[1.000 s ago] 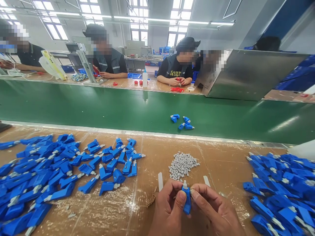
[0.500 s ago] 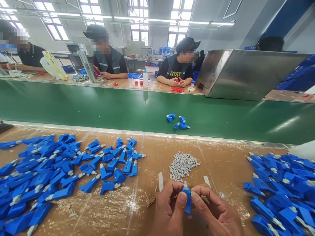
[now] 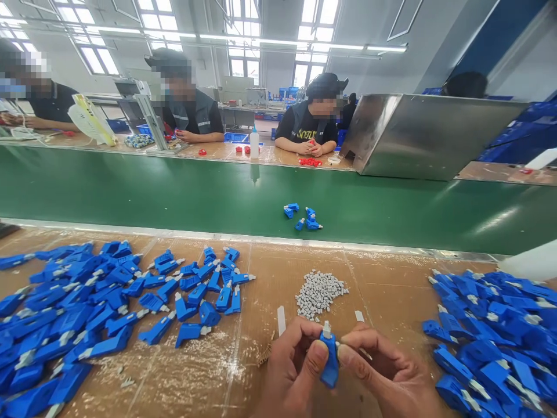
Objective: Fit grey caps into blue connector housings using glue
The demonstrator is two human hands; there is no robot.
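Blue and tapered, a plastic piece with a grey tip (image 3: 329, 363) is pinched in the left hand (image 3: 292, 366), near small grey blocks (image 3: 319, 294) heaped on the brown counter (image 3: 270, 264); the right hand (image 3: 387, 371) has thumb and finger nearly meeting beside it, their hold unclear.

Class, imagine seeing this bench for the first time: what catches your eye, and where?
A heap of blue parts covers the left of the table, with a second blue heap at the right. Between them, the left hand pinches one blue piece with the right hand at its side, near a pile of small grey bits. Beyond lies a green belt.
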